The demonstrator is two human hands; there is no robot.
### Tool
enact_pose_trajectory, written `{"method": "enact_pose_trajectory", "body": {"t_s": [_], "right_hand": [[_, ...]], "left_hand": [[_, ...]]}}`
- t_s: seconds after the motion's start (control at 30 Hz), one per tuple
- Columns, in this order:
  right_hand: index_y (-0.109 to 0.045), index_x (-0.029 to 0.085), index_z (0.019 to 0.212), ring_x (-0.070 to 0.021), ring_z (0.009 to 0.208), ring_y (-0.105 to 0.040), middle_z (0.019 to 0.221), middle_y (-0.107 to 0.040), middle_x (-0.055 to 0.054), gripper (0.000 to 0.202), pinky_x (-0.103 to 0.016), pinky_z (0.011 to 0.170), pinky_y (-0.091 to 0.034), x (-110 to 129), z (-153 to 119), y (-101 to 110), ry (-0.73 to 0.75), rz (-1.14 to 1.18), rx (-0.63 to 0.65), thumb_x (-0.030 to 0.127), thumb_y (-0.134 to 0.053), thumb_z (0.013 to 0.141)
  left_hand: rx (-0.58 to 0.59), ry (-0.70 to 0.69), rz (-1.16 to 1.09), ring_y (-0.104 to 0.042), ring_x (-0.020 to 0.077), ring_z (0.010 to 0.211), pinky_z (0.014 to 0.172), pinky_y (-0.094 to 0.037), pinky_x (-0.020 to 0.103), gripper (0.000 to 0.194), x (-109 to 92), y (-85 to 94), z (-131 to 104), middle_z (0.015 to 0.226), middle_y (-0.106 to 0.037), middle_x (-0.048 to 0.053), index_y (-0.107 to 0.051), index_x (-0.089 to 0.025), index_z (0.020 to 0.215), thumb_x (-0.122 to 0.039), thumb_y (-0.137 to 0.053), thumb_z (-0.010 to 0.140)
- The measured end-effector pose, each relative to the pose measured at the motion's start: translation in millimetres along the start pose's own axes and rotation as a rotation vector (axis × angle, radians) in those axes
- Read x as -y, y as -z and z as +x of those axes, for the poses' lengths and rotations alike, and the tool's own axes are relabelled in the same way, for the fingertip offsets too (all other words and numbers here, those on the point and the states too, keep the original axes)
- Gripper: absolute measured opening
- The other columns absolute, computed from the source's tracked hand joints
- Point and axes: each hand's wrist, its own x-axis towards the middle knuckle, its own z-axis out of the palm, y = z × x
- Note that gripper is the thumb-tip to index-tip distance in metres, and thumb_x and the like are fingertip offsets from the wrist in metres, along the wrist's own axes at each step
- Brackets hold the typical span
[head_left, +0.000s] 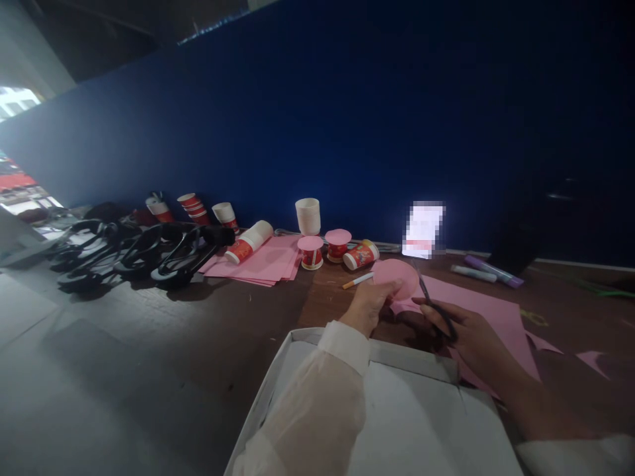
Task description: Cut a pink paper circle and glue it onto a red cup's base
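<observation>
My left hand [371,305] grips a rounded piece of pink paper [395,276] by its lower edge, thumb on top. Dark-handled scissors [436,309] are in my right hand [469,334], fingers closed around the handles. Their blades point up and away along the right edge of the rounded piece. Under my hands lies a larger pink sheet [489,311] on the brown table. A white stick with an orange end [357,281] rests just left of the rounded paper. Beyond it a red paper cup [361,255] lies on its side.
Two short red cups topped with pink discs [311,244] stand before a white cup stack [308,217]. Pink sheets [253,264] and black strapped devices [169,254] are leftward. A lit screen [423,229] leans by the blue partition [347,119]. Markers [493,271] lie right; a white box [411,410] is nearest.
</observation>
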Motion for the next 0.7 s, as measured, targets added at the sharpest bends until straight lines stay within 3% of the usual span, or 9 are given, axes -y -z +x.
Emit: {"method": "enact_pose_trajectory", "body": {"t_s": [0.2, 0.47, 0.7], "right_hand": [[-0.084, 0.016, 0.101, -0.0213, 0.064, -0.065, 0.069, -0.071, -0.007, 0.060, -0.031, 0.052, -0.055, 11.7, -7.4, -2.4, 0.018, 0.045, -0.015, 0.056, -0.093, 0.058], [-0.076, 0.018, 0.122, -0.0125, 0.053, -0.055, 0.076, -0.073, -0.004, 0.068, -0.026, 0.047, -0.045, -6.3, -0.5, -1.1, -0.041, 0.118, 0.056, 0.055, -0.089, 0.066], [-0.076, 0.016, 0.122, -0.0127, 0.053, -0.056, 0.073, -0.072, -0.003, 0.070, -0.026, 0.049, -0.044, -6.8, -0.8, -0.9, -0.012, 0.128, 0.083, 0.056, -0.090, 0.066]], "left_hand": [[0.005, -0.007, 0.012, -0.045, 0.0096, 0.051, 0.049, -0.035, 0.024, 0.038, 2.6, 2.5, 5.5, 0.061, -0.057, -0.002, -0.065, -0.016, 0.078, -0.036, -0.092, 0.060], [0.085, -0.068, -0.023, -0.051, 0.0106, 0.054, 0.049, -0.039, 0.023, 0.048, 11.2, 10.5, 16.5, 0.069, -0.062, 0.001, -0.067, -0.014, 0.087, -0.040, -0.093, 0.057], [0.056, -0.062, -0.039, -0.049, 0.0110, 0.055, 0.052, -0.040, 0.025, 0.043, 4.9, 4.0, 6.0, 0.063, -0.058, -0.001, -0.066, -0.015, 0.087, -0.037, -0.091, 0.059]]}}
